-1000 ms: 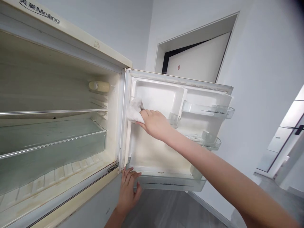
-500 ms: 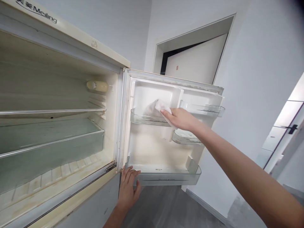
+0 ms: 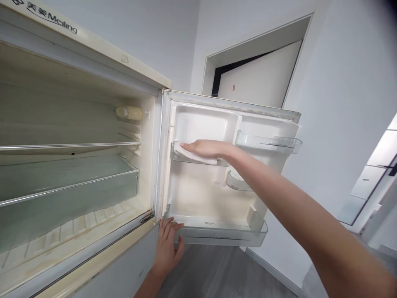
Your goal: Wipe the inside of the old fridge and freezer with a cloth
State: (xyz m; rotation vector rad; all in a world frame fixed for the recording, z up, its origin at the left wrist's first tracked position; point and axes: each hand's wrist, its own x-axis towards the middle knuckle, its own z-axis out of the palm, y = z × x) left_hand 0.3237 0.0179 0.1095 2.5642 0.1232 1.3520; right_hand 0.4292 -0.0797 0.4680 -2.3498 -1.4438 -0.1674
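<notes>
Head view: an open fridge (image 3: 77, 165) with glass shelves (image 3: 68, 145) is seen to the left of both hands. The left hand (image 3: 167, 248) is laid open, fingers spread, against the lower edge of the fridge door (image 3: 198, 198). Above it and to the right, the right hand (image 3: 204, 149) is pressed flat on a white cloth (image 3: 194, 156), which lies on the upper door rack (image 3: 192, 159). Further right, a doorway (image 3: 257, 74) is seen.
</notes>
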